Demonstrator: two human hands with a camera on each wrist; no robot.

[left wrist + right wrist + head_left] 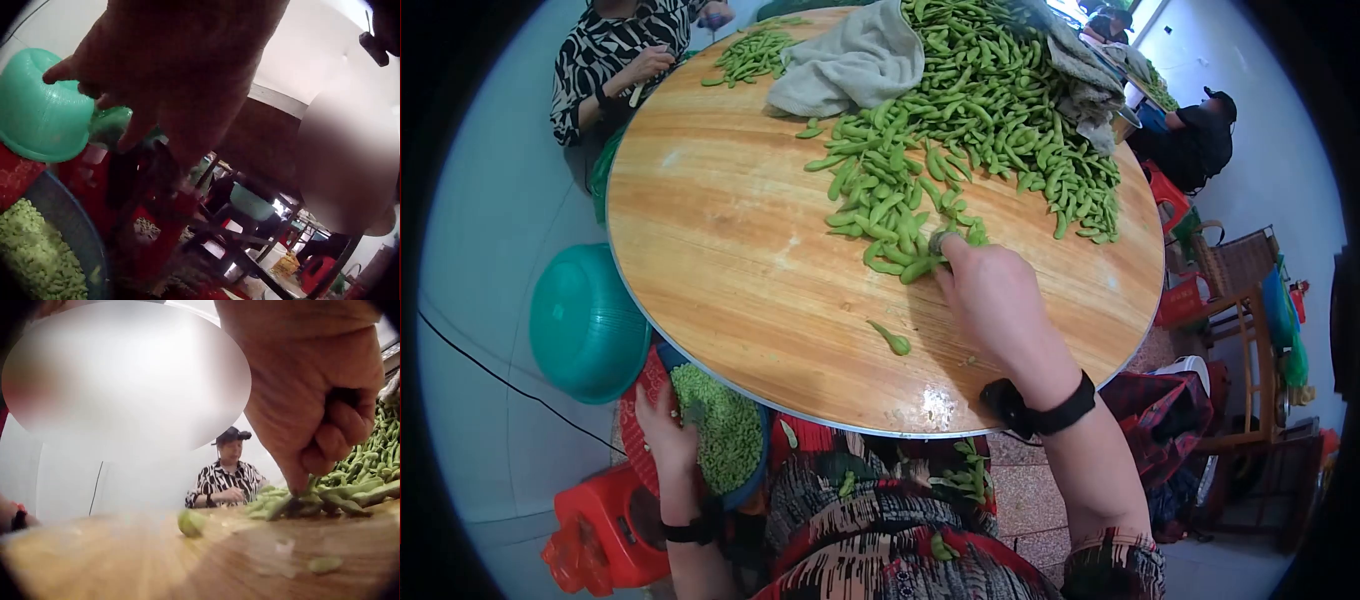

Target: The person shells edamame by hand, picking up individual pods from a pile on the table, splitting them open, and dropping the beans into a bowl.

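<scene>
My right hand is at the near edge of a loose spread of green edamame pods on the round wooden table. Its fingers are curled, and thumb and fingertip pinch a pod; a grey band sits around one digit. The right wrist view shows the fingertips down among pods. A single pod lies apart, nearer the table edge. Below the table's left edge, my left hand hangs with loosely spread fingers beside a blue tub of shelled green beans; the left wrist view shows nothing in it.
A large pod heap with a grey cloth covers the table's far side. An upturned green basin stands left, above a red stool. Another person sits across at far left. Pods lie on my lap. Wooden chairs stand right.
</scene>
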